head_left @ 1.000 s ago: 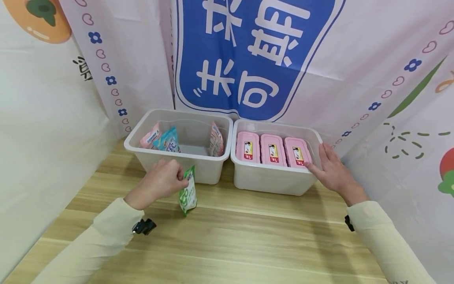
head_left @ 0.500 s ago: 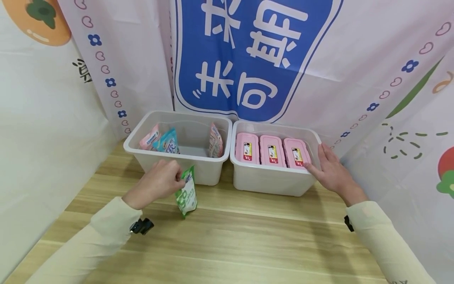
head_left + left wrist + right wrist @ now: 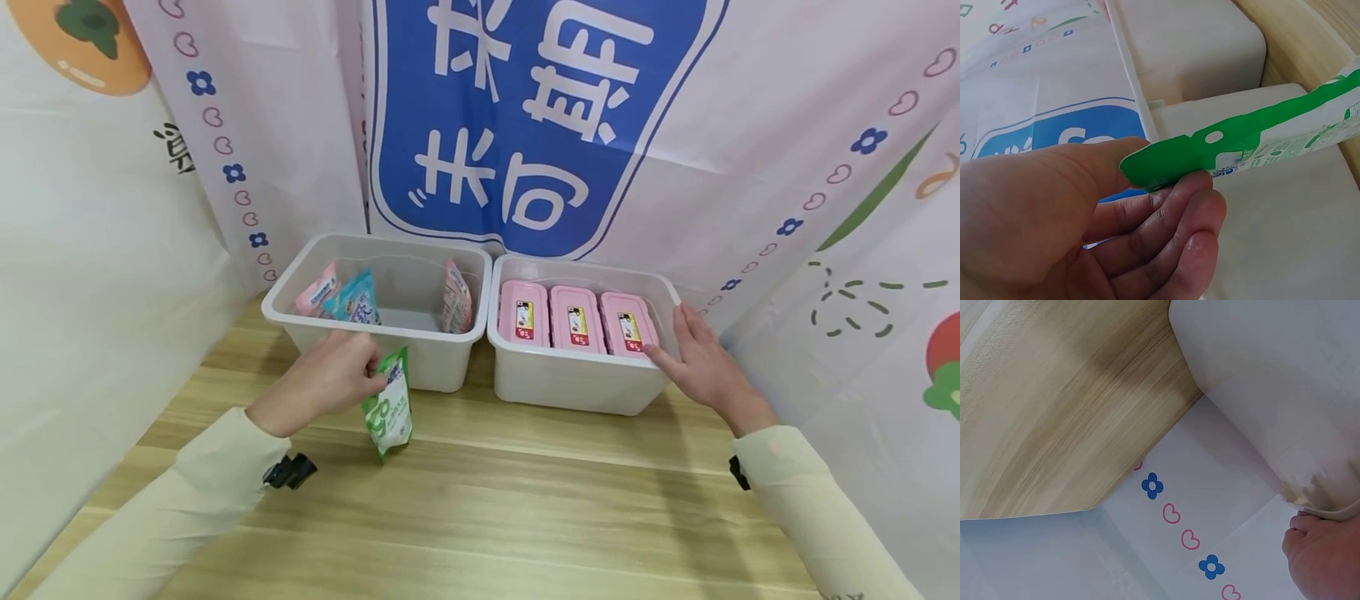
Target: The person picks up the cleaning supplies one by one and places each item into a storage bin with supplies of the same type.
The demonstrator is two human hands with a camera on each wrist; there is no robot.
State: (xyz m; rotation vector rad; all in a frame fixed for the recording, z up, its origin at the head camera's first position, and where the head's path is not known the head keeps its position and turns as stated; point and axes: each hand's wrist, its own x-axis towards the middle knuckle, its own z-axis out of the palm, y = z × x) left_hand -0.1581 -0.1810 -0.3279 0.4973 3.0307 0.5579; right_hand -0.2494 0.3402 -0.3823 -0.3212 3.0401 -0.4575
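Observation:
My left hand (image 3: 326, 379) pinches the top corner of a green and white packet (image 3: 389, 408), which hangs upright in front of the left bin. Close up in the left wrist view, the thumb and fingers grip its green edge (image 3: 1175, 164), near a small punched hole. My right hand (image 3: 701, 362) rests on the front right corner of the right bin (image 3: 573, 387), thumb over the front rim and fingers extended along the side. Three pink lidded boxes (image 3: 576, 321) stand side by side in that bin. In the right wrist view only part of the hand (image 3: 1325, 556) shows at the rim.
The left bin (image 3: 431, 358) holds a blue packet (image 3: 356, 298) and a pink one (image 3: 318, 292) at its left, plus another pink packet (image 3: 457, 300) at its right. Both bins stand on the wooden table (image 3: 510, 500) against the printed cloth backdrop (image 3: 750, 150).
My left hand has shifted slightly left, taking the green and white packet with it, and the packet has turned to show more of its front. The right hand stays at the bin corner.

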